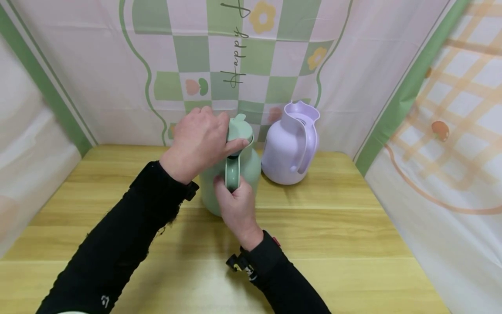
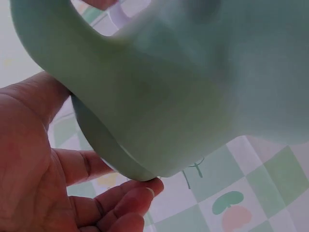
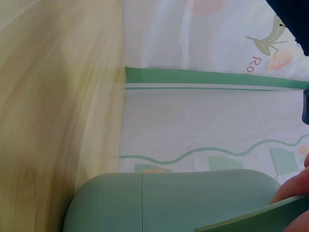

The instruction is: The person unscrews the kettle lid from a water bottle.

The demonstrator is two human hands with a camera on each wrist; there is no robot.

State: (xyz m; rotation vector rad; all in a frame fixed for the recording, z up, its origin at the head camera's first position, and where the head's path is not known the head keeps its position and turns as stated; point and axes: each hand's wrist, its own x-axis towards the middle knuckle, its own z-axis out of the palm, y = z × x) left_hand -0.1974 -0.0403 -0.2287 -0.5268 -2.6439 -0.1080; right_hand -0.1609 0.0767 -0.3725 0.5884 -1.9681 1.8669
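Observation:
A green thermos jug (image 1: 251, 168) stands on the wooden table in the head view, its handle (image 1: 232, 173) facing me. My right hand (image 1: 238, 208) grips the lower part of that handle; only its fingers (image 3: 292, 188) show at the edge of the right wrist view. Over the jug's top, my left hand (image 1: 200, 138) holds the green lid (image 1: 240, 129), thumb across its near side. From the left wrist view, fingertips (image 2: 153, 185) touch the edge of the lid (image 2: 104, 140) beside the spout. The jug's lower front is partly hidden by my right hand.
A lilac jug (image 1: 283, 152) with a wavy rim stands close to the right of the green one. Behind both hangs a checked cloth (image 1: 192, 52), with more cloth along the sides. The wooden table (image 1: 333, 244) reaches toward me.

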